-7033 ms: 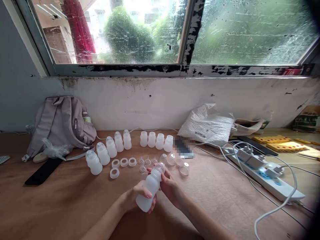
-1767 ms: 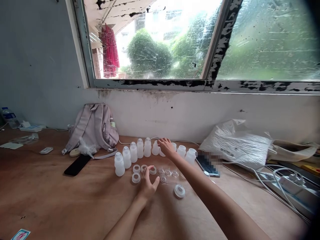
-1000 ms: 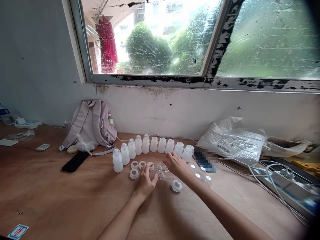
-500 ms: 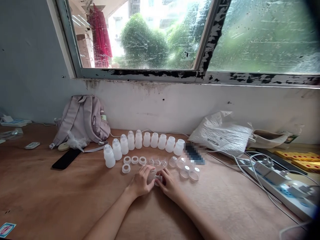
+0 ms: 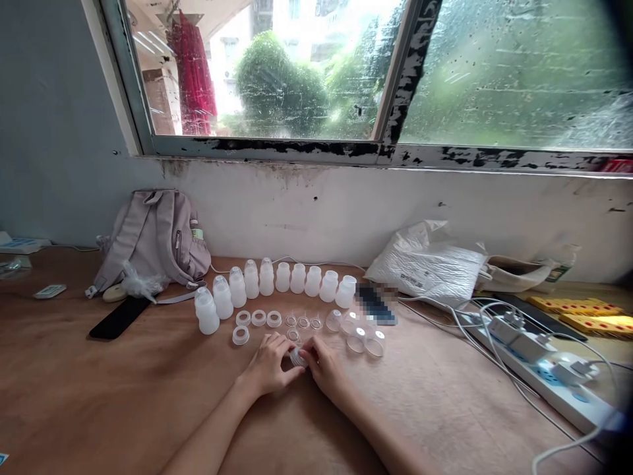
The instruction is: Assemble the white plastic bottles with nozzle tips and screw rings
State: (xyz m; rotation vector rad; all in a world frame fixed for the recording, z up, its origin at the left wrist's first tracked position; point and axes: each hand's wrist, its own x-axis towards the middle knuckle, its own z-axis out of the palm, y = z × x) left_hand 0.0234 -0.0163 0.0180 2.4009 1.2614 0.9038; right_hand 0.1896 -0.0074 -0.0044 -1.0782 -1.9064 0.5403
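My left hand (image 5: 267, 367) and my right hand (image 5: 326, 368) meet low on the wooden table (image 5: 99, 396), both gripping a small white ring with a clear teat (image 5: 298, 357) between the fingertips. Behind them runs a curved row of translucent white bottles (image 5: 297, 280); the left ones carry clear caps. In front of that row lie several loose white rings (image 5: 257, 318), several clear teats (image 5: 303, 322) and clear caps (image 5: 363, 338).
A grey backpack (image 5: 148, 237) leans on the wall at left with a black phone (image 5: 119, 318) before it. Another phone (image 5: 376, 304), a white plastic bag (image 5: 430, 267), a power strip with cables (image 5: 544, 369) and yellow pieces (image 5: 593, 322) lie right.
The bottle I held earlier now stands in the row. My right hand came back from the row, and both hands closed on a ring and teat near the table's front.
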